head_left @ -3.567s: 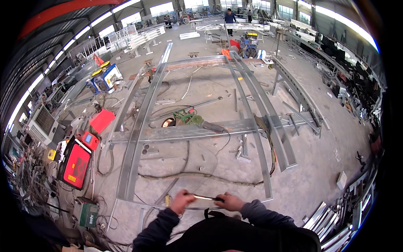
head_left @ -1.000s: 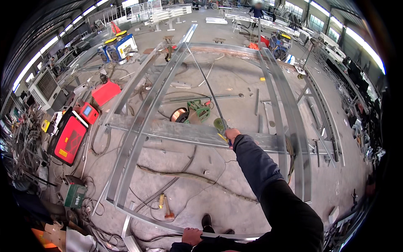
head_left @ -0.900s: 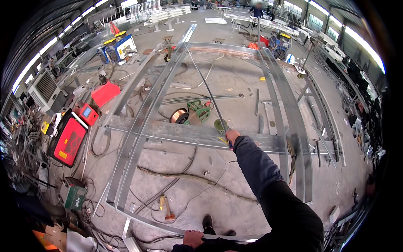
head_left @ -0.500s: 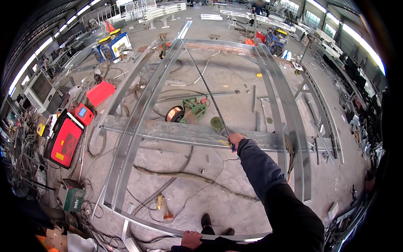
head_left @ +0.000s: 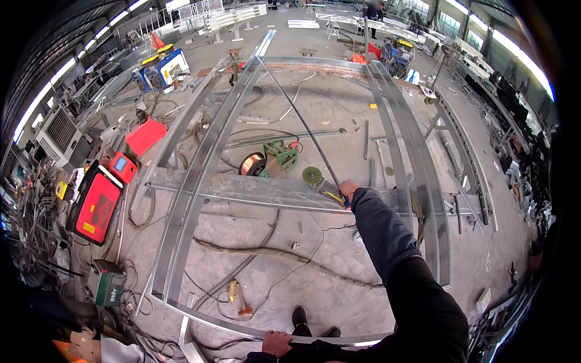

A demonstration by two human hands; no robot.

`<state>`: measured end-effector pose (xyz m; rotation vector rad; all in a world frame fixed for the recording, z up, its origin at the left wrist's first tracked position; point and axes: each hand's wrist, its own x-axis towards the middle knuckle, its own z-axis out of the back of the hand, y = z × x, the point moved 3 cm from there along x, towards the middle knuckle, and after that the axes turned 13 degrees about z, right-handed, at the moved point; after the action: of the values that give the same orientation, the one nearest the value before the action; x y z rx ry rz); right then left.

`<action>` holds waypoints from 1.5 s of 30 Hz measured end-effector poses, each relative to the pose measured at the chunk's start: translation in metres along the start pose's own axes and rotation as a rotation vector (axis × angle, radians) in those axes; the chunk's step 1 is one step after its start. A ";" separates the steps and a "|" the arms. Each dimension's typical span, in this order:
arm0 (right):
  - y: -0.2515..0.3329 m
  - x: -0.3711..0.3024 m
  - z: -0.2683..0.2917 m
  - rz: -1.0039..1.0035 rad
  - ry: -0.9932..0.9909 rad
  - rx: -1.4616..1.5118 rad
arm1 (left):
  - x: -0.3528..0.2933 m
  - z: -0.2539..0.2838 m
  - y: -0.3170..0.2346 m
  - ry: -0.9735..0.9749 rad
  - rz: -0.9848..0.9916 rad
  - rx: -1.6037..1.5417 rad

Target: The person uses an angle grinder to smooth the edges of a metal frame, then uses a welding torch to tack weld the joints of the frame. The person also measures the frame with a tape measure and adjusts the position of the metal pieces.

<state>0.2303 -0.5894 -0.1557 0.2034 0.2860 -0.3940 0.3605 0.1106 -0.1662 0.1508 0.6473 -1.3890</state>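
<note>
Gripped in my right hand [head_left: 349,189] is a tape measure, whose dark blade [head_left: 302,128] stretches taut across to the far left corner of a large metal frame [head_left: 417,145]. Part of its blue case shows below my fingers; the rest is hidden by the hand. This hand is over the flat crossbeam [head_left: 242,190], to the right of a green round disc [head_left: 312,176] and a small yellow item [head_left: 333,197]. At the near edge, my left hand [head_left: 277,343] closes over the frame's front rail [head_left: 230,328].
A copper wire spool [head_left: 252,164] sits beside a green wire feeder [head_left: 281,158] inside the frame. Cables [head_left: 290,257] and a hammer [head_left: 242,305] lie on the floor near my feet. Red machines [head_left: 97,206] stand at left. Another person [head_left: 374,12] is far back.
My right hand has moved slightly to the right and farther away, swinging the tape's near end with it. My left hand stays on the front rail.
</note>
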 end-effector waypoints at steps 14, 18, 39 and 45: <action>-0.013 -0.011 -0.008 -0.003 -0.005 0.012 | 0.004 -0.004 0.001 -0.019 -0.010 -0.005; -0.042 -0.021 -0.022 -0.056 0.029 -0.072 | 0.010 0.000 -0.006 -0.021 -0.032 -0.011; -0.018 -0.016 -0.015 -0.015 0.026 -0.039 | 0.007 -0.001 -0.003 0.000 0.007 0.011; -0.021 -0.015 -0.026 -0.107 -0.006 -0.061 | 0.007 -0.001 -0.004 -0.009 -0.008 -0.003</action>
<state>0.2021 -0.5966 -0.1779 0.1272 0.3038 -0.4905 0.3570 0.1038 -0.1694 0.1396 0.6429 -1.3958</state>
